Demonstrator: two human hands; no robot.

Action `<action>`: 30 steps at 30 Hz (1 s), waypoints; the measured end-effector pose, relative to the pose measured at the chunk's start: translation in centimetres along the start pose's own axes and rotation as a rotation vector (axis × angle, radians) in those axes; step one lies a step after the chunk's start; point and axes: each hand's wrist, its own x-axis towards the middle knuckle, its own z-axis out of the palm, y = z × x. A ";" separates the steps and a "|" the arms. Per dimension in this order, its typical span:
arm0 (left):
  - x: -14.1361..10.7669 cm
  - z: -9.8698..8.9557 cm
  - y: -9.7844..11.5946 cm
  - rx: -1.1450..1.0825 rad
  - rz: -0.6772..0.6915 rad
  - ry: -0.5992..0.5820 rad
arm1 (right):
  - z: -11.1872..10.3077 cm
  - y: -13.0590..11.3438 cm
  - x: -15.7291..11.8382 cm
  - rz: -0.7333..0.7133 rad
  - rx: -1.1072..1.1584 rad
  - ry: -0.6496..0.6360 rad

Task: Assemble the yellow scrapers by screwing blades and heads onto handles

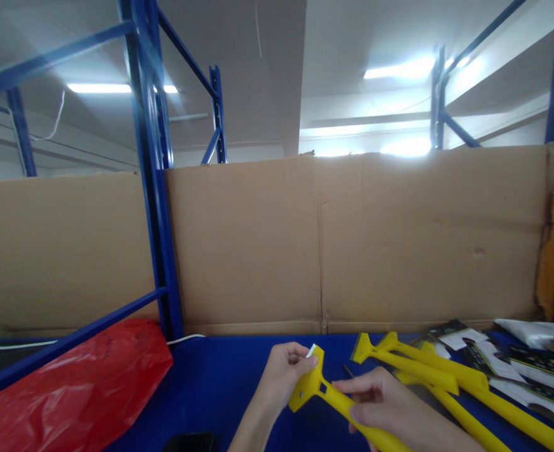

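Observation:
A yellow long-handled scraper (308,384) is held above the blue tabletop, its wide head tilted up to the left. My left hand (283,370) pinches the head's upper edge, where a thin white strip (311,350) shows beside the thumb. Whether that strip is a blade or a cover I cannot tell. Around the handle, just below the head, my right hand (375,395) is closed. Several more yellow scrapers (418,364) lie on the table beyond and to the right of my right hand, their heads pointing left.
Printed black-and-white packaging cards (497,361) and a clear plastic bag (531,331) lie at the right. A red plastic bag (93,383) is on the left, near a dark object (189,442) at the front edge. Cardboard (248,251) and blue rack posts (157,207) stand behind the blue tabletop (201,376).

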 end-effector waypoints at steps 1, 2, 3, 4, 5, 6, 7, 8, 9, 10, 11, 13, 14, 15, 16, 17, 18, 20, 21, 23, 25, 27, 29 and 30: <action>0.2 0.1 -0.2 0.007 0.014 0.016 | 0.1 0.0 0.0 0.001 0.019 0.015; 0.3 0.3 -0.4 0.017 0.031 0.033 | 0.2 0.1 0.1 0.002 0.043 0.023; 0.4 0.4 -0.5 0.034 0.056 0.048 | 0.2 0.2 0.2 0.001 0.072 0.027; 0.4 0.6 -0.6 0.064 0.091 0.060 | 0.2 0.3 0.4 0.005 0.100 0.020; 0.4 0.7 -0.7 0.111 0.132 0.066 | 0.2 0.4 0.5 0.010 0.124 0.008; 0.3 0.8 -0.7 0.176 0.177 0.066 | 0.1 0.5 0.7 0.010 0.146 0.001; 0.1 0.9 -0.7 0.253 0.227 0.060 | -0.1 0.6 0.8 0.005 0.165 -0.003; -0.1 0.9 -0.6 0.333 0.280 0.046 | -0.4 0.7 1.0 -0.001 0.183 -0.005; -0.4 0.9 -0.6 0.409 0.332 0.028 | -0.6 0.7 1.1 -0.007 0.196 -0.005; -0.7 0.8 -0.6 0.469 0.382 0.006 | -1.0 0.7 1.2 -0.013 0.208 -0.002; -1.0 0.8 -0.6 0.519 0.426 -0.015 | -1.3 0.7 1.2 -0.014 0.219 0.000; -1.5 0.5 -0.7 0.605 0.476 -0.031 | -1.8 0.4 1.2 -0.024 0.217 -0.008; -1.6 0.5 -0.8 0.651 0.491 -0.040 | -2.0 0.3 1.1 -0.024 0.213 -0.013; -1.8 0.4 -0.8 0.699 0.510 -0.054 | -2.2 0.1 0.9 -0.022 0.210 -0.016; -1.9 0.3 -0.9 0.746 0.535 -0.071 | -2.2 -0.1 0.8 -0.020 0.211 -0.017; -1.9 0.3 -0.8 0.790 0.563 -0.087 | -2.2 -0.2 0.6 -0.019 0.218 -0.017; -1.9 0.3 -0.8 0.831 0.588 -0.098 | -2.2 -0.2 0.5 -0.020 0.229 -0.020; -1.8 0.5 -0.6 0.902 0.612 -0.101 | -2.0 0.2 0.5 -0.043 0.271 -0.026; -1.7 0.5 -0.6 0.933 0.618 -0.098 | -2.0 0.6 0.6 -0.071 0.298 -0.028; -1.6 0.7 -0.5 0.993 0.637 -0.093 | -1.9 1.4 1.1 -0.189 0.354 0.007; -1.5 0.7 -0.6 1.042 0.668 -0.074 | -1.9 2.2 2.0 -0.299 0.331 0.084; -1.5 0.7 -0.7 1.071 0.692 -0.040 | -2.0 2.7 2.8 -0.291 0.107 0.190; -1.5 0.7 -0.9 1.072 0.697 0.002 | -2.0 3.0 3.4 -0.325 -0.115 0.333; -1.5 0.6 -1.0 1.063 0.689 0.018 | -1.9 3.1 3.5 -0.352 -0.186 0.400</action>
